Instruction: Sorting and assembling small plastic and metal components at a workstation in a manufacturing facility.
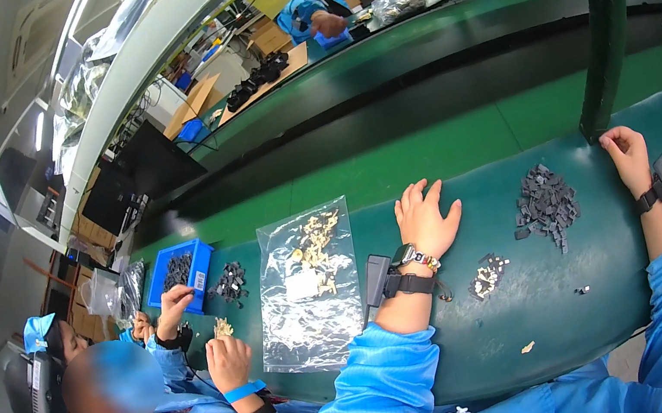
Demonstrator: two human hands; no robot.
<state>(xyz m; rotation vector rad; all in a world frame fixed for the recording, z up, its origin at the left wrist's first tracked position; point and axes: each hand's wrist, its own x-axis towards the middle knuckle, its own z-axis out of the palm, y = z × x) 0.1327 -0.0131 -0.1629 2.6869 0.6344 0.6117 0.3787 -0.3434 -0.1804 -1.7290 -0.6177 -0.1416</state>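
My left hand rests on the green table with its fingers spread, holding nothing. Near the base of a dark green post, my right hand has thumb and fingertips pinched together; whatever is between them is too small to make out. Between my hands lies a heap of small flat dark grey pieces. Closer to me is a smaller cluster of dark pieces mixed with pale ones. A few tiny dark pieces and one pale yellow piece lie apart from these.
Left of my arm, a clear plastic bag holds gold-coloured pieces. A co-worker at my left has both hands raised beside a blue bin of dark parts and a loose dark pile. The green post rises at the table's far side.
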